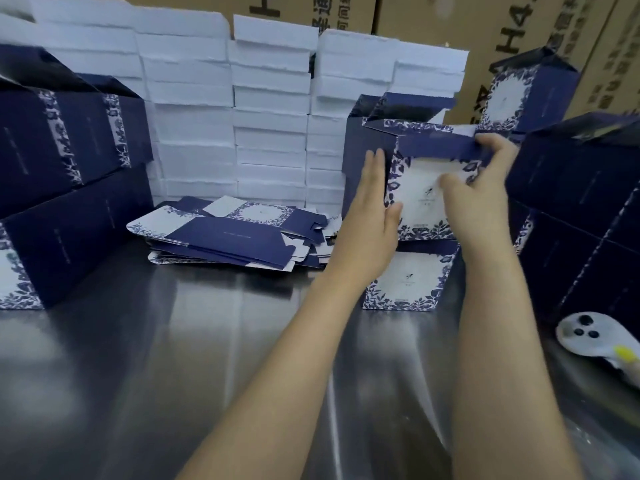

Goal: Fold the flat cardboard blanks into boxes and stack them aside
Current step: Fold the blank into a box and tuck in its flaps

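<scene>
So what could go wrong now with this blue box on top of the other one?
1. The right hand grips the dark blue floral cardboard box by its open top flap; the flap may crease.
2. The left hand only presses flat, so the box could slip off the matching box below.

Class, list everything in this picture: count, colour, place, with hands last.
held box: one, navy-white, atop lower box, centre right
lower box: one, navy-white, on table
other boxes: several, navy, stacked left and right
blanks: one pile, navy-white, table centre
white boxes: many, white, stacked behind
cartons: several, brown, rearmost
controller: one, white, table right
table: one, steel, below everything
left hand: one, flat against held box's left side
right hand: one, gripping its top flap
</scene>
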Motion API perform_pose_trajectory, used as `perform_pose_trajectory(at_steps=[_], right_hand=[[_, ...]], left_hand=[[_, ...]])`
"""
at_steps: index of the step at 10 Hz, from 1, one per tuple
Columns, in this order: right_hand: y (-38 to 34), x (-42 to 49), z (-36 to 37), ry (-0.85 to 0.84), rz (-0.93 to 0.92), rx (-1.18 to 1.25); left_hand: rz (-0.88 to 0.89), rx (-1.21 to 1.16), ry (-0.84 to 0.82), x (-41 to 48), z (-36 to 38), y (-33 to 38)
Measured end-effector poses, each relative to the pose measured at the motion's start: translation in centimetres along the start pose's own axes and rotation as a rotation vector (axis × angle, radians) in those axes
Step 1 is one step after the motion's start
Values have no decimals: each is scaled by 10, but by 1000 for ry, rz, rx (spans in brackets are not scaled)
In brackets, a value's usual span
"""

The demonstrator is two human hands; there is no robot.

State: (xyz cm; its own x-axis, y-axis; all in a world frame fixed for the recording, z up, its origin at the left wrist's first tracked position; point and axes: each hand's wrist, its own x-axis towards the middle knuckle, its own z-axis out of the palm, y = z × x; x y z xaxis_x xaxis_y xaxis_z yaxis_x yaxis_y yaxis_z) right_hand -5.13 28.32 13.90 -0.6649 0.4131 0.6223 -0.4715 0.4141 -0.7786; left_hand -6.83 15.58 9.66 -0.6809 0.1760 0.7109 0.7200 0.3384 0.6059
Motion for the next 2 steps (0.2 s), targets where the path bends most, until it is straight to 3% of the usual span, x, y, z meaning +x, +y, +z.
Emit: perform_pose_trajectory(at_steps=[2], right_hand=[[-14, -10, 4, 33, -28, -97]], left_hand=[[-165, 57, -136, -11, -18, -6]])
